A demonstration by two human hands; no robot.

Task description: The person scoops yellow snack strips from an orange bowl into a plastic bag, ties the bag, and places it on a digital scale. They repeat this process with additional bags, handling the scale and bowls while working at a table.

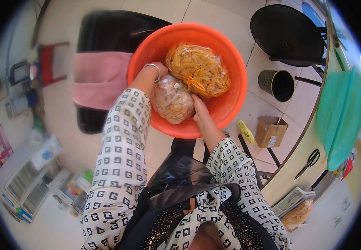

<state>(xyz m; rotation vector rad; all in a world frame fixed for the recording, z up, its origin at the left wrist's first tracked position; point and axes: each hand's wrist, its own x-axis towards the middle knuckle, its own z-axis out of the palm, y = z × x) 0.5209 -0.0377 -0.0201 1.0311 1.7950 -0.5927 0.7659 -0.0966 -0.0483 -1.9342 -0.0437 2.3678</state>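
Note:
An orange-red plastic basin (235, 103) is in front of me with two filled clear plastic bags inside. The larger bag (199, 70) contains yellow-orange strips and is knotted with an orange tie. Closer to me lies a paler bag (172, 100) of tan strips, against the larger one. My left hand (161, 69) is at its upper left side, fingers partly hidden between the bags. On its right side rests my right hand (200, 107), thumb showing and the other fingers mostly hidden. Both hands clasp this paler bag within the basin.
A pink cloth (102, 79) drapes over a black seat (108, 31) at left. To the right are a black round stool (288, 34), a wastebasket (276, 84), a cardboard box (271, 131) and a table edge with scissors (308, 162) and a green plastic basin (340, 115).

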